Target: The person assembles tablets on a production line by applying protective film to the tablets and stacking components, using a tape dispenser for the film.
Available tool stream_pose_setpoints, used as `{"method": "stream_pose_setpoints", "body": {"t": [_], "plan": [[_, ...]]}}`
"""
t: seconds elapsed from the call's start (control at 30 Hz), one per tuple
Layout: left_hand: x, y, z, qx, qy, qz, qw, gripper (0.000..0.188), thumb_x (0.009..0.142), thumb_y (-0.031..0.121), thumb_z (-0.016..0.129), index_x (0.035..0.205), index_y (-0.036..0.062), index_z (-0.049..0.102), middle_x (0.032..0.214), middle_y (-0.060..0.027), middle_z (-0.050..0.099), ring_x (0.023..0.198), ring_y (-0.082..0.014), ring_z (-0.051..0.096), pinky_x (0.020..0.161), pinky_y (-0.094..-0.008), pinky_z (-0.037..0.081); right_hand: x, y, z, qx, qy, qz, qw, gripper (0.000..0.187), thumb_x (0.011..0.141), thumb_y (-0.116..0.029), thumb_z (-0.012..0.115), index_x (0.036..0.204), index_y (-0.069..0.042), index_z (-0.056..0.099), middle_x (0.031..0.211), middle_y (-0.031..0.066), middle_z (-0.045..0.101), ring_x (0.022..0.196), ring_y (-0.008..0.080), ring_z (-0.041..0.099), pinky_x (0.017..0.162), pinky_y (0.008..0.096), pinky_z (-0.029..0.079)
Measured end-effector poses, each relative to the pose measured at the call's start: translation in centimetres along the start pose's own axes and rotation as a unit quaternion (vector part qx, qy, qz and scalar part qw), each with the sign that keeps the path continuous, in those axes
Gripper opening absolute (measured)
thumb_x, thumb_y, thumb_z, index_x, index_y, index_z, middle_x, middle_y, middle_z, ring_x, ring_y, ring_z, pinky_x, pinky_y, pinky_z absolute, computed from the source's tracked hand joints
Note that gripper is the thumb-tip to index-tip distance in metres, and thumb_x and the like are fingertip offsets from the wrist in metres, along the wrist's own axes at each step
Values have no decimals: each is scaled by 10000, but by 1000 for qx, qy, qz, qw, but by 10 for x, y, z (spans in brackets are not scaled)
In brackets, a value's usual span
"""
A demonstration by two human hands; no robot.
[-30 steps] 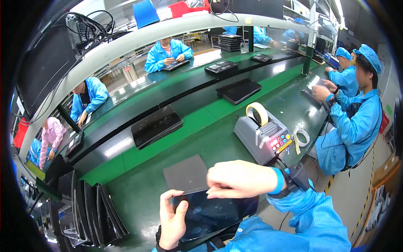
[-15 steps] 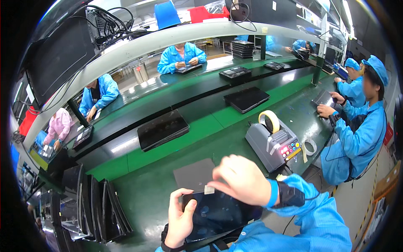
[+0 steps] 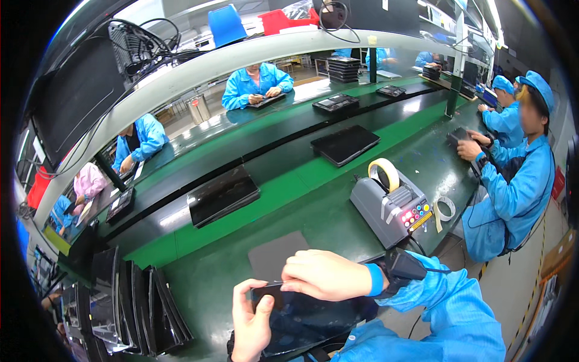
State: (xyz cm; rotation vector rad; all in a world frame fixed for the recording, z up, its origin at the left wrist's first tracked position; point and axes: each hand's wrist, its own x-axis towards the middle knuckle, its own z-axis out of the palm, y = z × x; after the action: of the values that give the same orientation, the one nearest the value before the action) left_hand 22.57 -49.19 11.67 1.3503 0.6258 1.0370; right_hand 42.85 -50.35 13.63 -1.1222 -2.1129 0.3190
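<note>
A glossy black display panel (image 3: 313, 320) is tilted in front of me, its face smudged. My left hand (image 3: 252, 323) grips its upper left corner, thumb on the face and fingers behind the edge. On the same top edge, just to the right, my right hand (image 3: 325, 274) is closed, fingertips bent over the rim and thumb against the face. Whatever lies under those fingertips is hidden. Beyond the panel, a flat dark grey sheet (image 3: 271, 253) lies on the green bench (image 3: 205, 271).
A grey tape dispenser (image 3: 389, 208) stands right of my hands, a loose tape roll (image 3: 445, 209) beside it. Several black panels (image 3: 136, 301) stand at lower left. More panels (image 3: 223, 196) lie along the green strip. A co-worker (image 3: 509, 163) sits at right; others work across the bench.
My right hand has come down and left onto the panel's top edge, its fingers closing there. The small pale tape piece seen on that edge is now covered. The view has shifted slightly.
</note>
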Motion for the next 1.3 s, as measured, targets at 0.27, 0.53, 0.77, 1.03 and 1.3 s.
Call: {"method": "stream_pose_setpoints", "body": {"t": [0.27,0.53,0.77,1.03,1.3], "plan": [[69,19,-33,14,138,30,990,232,937,119,531,1160,90,474,1022,-58,565,897,-137,563,791,-271,481,-53,2,-35,-1,308,72,949,51,804,-72,621,839,-49,651,794,82,623,734,260,592,663,339,477],[274,-81,-122,70,211,-36,974,188,914,81,533,1100,84,556,995,-22,571,930,-135,525,850,-311,433,-168,54,47,-100,316,360,872,118,817,-98,625,738,-14,598,716,116,562,682,306,537,630,396,434],[429,-246,-139,-139,223,-150,953,190,915,82,547,1101,95,516,1011,-78,566,891,-213,545,790,-386,509,-152,44,41,-122,328,388,852,117,773,-62,615,661,-47,586,643,84,536,624,275,505,579,375,405],[449,-252,-12,40,208,-16,977,203,875,139,604,1023,1,594,903,-59,624,821,-176,556,758,-316,450,-149,41,38,-182,303,371,859,74,817,-40,572,762,3,550,773,177,533,750,380,506,696,441,422],[415,-178,-114,487,267,159,816,423,775,151,582,1098,-116,524,1104,-316,550,1057,-432,534,951,-453,415,-147,41,37,-103,328,378,859,74,804,-9,565,731,-6,550,754,159,541,741,350,512,673,415,419]]}}
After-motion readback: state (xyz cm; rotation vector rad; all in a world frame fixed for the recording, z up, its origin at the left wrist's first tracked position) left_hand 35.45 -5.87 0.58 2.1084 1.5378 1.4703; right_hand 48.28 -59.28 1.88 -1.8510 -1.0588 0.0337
